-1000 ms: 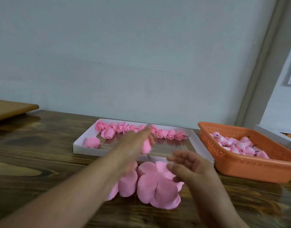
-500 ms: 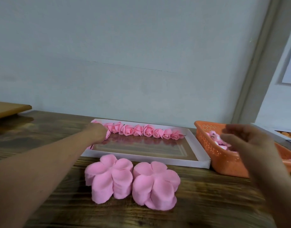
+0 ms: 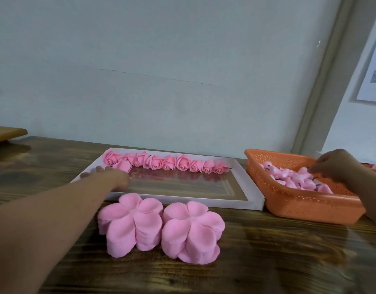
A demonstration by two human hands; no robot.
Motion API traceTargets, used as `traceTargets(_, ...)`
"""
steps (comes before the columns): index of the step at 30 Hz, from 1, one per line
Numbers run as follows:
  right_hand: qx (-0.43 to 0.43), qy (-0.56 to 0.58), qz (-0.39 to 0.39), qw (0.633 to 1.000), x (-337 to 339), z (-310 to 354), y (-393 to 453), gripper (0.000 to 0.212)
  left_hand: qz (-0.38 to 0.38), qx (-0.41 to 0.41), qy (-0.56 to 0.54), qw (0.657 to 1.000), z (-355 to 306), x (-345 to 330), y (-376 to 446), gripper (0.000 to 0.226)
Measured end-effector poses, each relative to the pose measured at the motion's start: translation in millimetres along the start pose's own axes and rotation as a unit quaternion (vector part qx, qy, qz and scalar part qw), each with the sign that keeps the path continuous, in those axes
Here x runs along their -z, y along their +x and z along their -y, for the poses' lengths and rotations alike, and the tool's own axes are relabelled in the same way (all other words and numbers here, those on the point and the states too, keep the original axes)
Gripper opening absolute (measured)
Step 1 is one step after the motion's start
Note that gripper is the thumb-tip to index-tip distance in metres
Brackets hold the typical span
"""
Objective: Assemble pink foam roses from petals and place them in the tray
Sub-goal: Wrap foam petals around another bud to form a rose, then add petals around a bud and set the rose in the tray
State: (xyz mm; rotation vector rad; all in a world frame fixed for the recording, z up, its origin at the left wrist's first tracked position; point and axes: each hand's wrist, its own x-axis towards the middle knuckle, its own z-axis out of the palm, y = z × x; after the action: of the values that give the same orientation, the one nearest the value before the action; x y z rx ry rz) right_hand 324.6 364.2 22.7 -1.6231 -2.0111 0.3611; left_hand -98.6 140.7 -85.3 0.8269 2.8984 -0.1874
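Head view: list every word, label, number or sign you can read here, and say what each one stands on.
No text in this view can be read.
Paper sheet on the wall, far right: it carries faint lines of print and a small dark square patch, all too blurred and too small to make out.
Tray, orange basket, foam roses and petal stacks: no lettering, labels or numbers show.

No legible text (wall paper (image 3: 374, 66) too blurred)

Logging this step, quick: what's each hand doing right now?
Left hand: open, over the tray, holding nothing.
Right hand: reaching into the orange basket; grip cannot be told.
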Motion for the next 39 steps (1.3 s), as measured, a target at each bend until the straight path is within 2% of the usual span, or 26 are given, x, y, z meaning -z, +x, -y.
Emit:
traceTargets(2,-0.019,-0.093,0.064,0.993,-6.8,4.9,4.5,0.021,0.003,-0.035,-0.007,0.999,-1.2,-0.2,0.0,0.055)
traceTargets(5,-0.041,-0.136,0.12,0.983,-15.4,1.0,12.4,0.017,0.009,-0.081,-0.03,0.996,-5.1,1.6,-2.2,0.044)
traceTargets(9,-0.036,-0.137,0.148,0.979,-23.1,-10.6,19.0,0.024,0.01,-0.084,-0.062,0.994,-8.9,3.9,-4.6,0.041)
traceTargets(14,0.029,-0.265,0.171,0.948,-33.1,-18.6,25.0,0.052,-0.002,-0.084,-0.081,0.993,-14.7,3.2,-4.1,0.038)
traceTargets(18,0.03,-0.285,0.197,0.937,-37.3,-15.2,25.3,0.06,-0.01,-0.086,-0.086,0.993,-15.8,0.1,1.7,0.037)
traceTargets(26,-0.01,-0.249,0.165,0.954,-44.8,-10.4,32.4,0.059,-0.017,-0.076,-0.065,0.995,-19.1,-3.5,9.7,0.051)
traceTargets(32,-0.025,-0.256,0.155,0.954,-47.8,-13.6,38.2,0.059,0.007,-0.06,-0.064,0.996,-13.3,-3.6,9.3,0.077)
traceTargets(39,-0.025,-0.26,0.164,0.951,-40.6,-8.8,27.4,0.062,-0.018,-0.073,-0.049,0.996,-15.3,1.1,-1.2,0.071)
